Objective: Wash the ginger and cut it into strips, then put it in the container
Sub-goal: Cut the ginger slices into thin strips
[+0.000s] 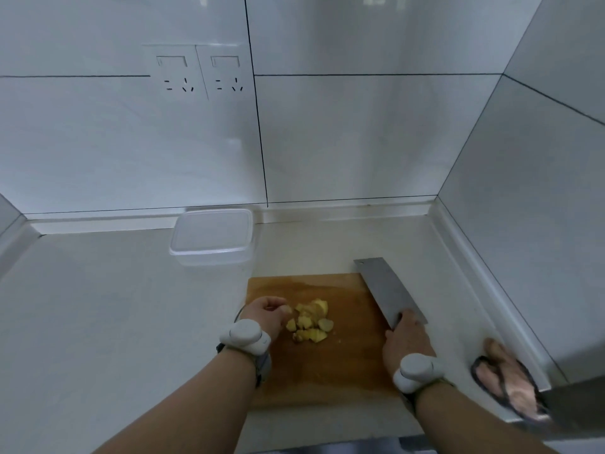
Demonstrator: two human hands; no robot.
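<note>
Several yellow ginger pieces (pixel 310 322) lie in a small heap on the wooden cutting board (pixel 334 365). My left hand (pixel 266 314) sits at the heap's left side with its fingers curled, the fingertips touching the nearest pieces. My right hand (pixel 406 342) grips the handle of a cleaver (pixel 388 290), whose wide grey blade points away from me over the board's right edge, apart from the ginger. A clear plastic container (pixel 212 237) stands on the counter behind the board, near the wall.
The grey countertop (pixel 114 306) spreads to the left of the board. Tiled walls close the back and the right, with two sockets (pixel 199 73) on the back wall. A foot in a sandal (pixel 507 378) shows at the lower right.
</note>
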